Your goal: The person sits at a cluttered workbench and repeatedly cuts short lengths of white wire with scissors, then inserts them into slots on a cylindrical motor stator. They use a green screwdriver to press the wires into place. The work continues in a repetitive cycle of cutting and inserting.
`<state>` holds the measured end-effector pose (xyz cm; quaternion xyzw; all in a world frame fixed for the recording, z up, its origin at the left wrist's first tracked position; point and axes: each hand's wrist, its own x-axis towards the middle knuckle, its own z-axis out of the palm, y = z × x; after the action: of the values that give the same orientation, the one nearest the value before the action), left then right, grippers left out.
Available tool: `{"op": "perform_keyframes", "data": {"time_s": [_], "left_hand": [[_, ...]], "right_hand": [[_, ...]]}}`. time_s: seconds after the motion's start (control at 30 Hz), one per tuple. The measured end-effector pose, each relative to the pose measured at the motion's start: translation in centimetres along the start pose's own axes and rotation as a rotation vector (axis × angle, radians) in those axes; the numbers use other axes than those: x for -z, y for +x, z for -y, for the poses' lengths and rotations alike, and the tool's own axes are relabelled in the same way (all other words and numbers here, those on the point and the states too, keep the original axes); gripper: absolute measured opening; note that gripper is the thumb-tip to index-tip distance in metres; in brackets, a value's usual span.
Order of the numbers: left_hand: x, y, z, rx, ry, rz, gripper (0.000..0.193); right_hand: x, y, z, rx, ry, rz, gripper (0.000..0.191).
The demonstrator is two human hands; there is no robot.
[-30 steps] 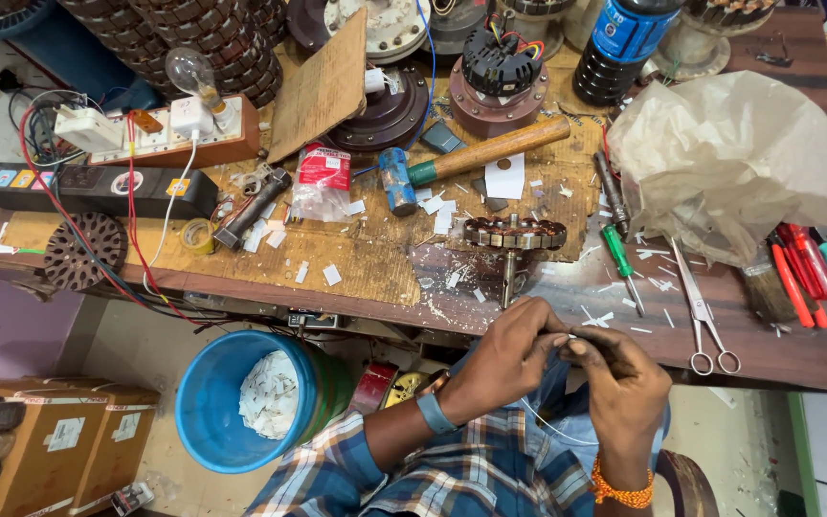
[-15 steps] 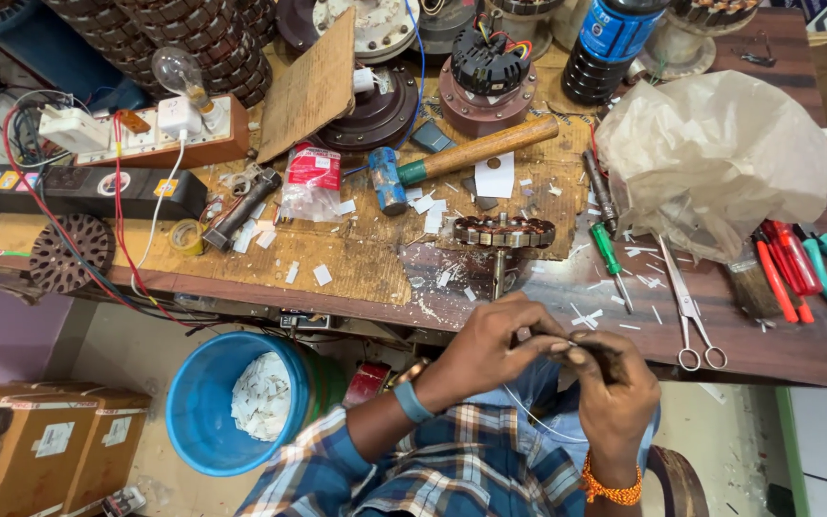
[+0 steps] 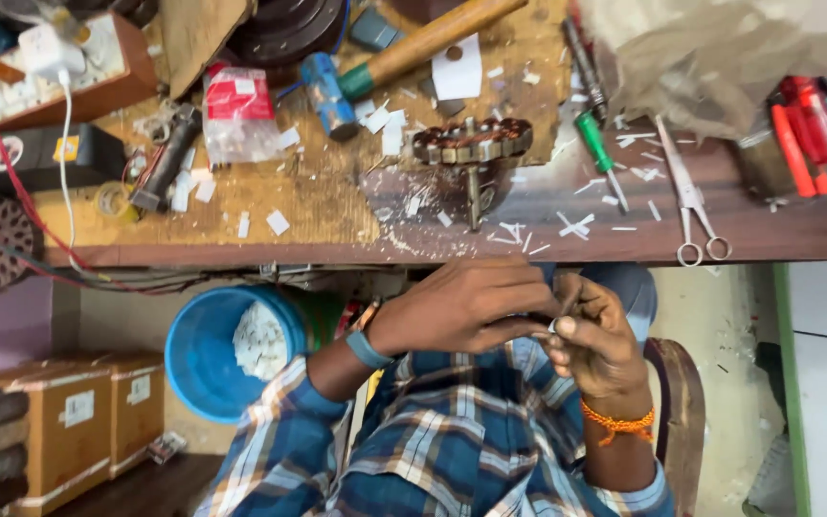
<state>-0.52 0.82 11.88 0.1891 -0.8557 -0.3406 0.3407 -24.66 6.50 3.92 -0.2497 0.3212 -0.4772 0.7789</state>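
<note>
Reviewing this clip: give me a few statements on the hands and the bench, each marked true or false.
1. Both hands meet below the bench edge. True: left hand and right hand touch over the lap.
2. The scissors are in the right hand. False: they lie on the bench.
3. The blue bucket stands on the bench. False: it is on the floor beneath.
4. The hammer lies on the bench. True.

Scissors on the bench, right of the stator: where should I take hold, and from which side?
Take the scissors by the two finger loops at the near bench edge, coming from the person's side. The blades point away, toward the crumpled bag, and the loops lie flat, clear of the green screwdriver and the red pliers.
</note>
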Motion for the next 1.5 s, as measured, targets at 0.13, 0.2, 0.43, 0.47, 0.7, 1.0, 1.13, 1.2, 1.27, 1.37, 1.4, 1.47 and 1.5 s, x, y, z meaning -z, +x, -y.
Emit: {"op": "perform_keyframes", "data": {"time_s": [0.13,0.2,0.43,0.47,0.7,1.0,1.13,1.2,1.27,1.37,1.4,1.47,1.5], "left_hand": [[-0.4,-0.3,1.3,0.054,-0.018,0.052,0.029],[-0.9,-0.4,1.9,0.131,-0.116,0.097,0.026],[-0.1,-1.2,3.0,0.090,0.179,0.020,0.046],[1.1,-1.3,4.0,0.052,0.267,-0.015,0.054],[6.0,-1.9,11.8,0.234,0.646,-0.221,0.076],[3.4,0.9,12.9,0.151,0.553,-0.252,0.063],[3.8,2.1,11.8,0.146,0.561,-0.203,0.062],[4.0,2.4,11.6,0.135,0.501,-0.197,0.061],[4.2,2.4,11.6,0.138,0.377,-0.185,0.060],[4.3,2.1,11.9,0.145,0.301,-0.197,0.055],[4.2,2.1,12.1,0.181,0.302,-0.198,0.053],[3.9,2.2,12.5,0.251,0.308,-0.195,0.049],[3.8,2.2,12.7,0.236,0.325,-0.202,0.048]], "right_hand": [[0.2,0.3,-0.3,-0.060,-0.027,-0.013,0.016],[0.3,0.6,-0.4,-0.064,-0.034,-0.023,0.017],[1.2,1.2,0.0,0.179,0.021,0.027,0.019],[1.1,1.3,0.2,0.256,0.023,0.035,0.018],[-2.1,3.1,2.6,0.695,-0.340,-0.219,0.011],[-4.5,10.5,2.9,1.110,-1.181,-0.289,0.014],[-3.9,12.9,2.6,1.279,-1.371,-0.321,0.017],[-3.3,13.1,2.6,1.327,-1.405,-0.301,0.018],[-2.7,13.1,2.7,1.366,-1.437,-0.251,0.019],[-2.1,13.0,3.0,1.343,-1.435,-0.272,0.020],[-2.0,13.0,3.0,1.339,-1.432,-0.273,0.020],[-2.0,13.1,3.0,1.336,-1.421,-0.278,0.021],[-2.1,13.2,3.0,1.361,-1.429,-0.253,0.021]]}}
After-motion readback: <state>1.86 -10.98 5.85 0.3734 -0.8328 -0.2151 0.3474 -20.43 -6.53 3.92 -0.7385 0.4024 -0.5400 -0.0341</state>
